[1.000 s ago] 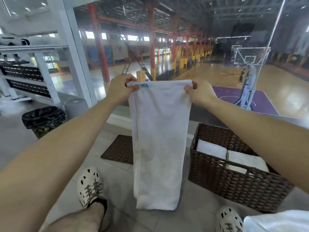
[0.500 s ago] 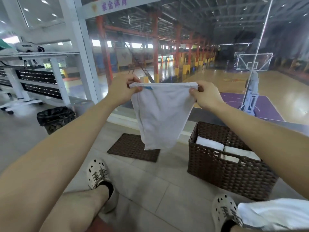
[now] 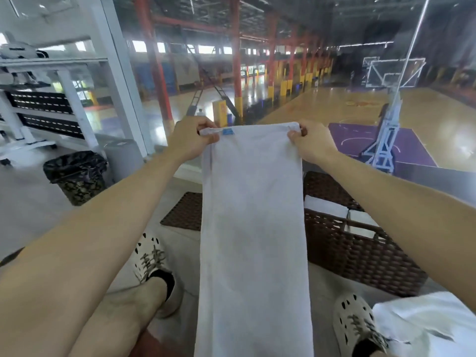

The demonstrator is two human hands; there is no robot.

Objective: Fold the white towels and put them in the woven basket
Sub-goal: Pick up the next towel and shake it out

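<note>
Towel: a long white terry towel hangs lengthwise between the knees, left of the dark brown woven basket.
Hands: left hand and right hand each pinch a top corner.
Handling: likely light, limp and non-slip; the corners look the best hold.
Label: a small blue tag, its writing unreadable.
Basket: folded white towels lie inside.
</note>
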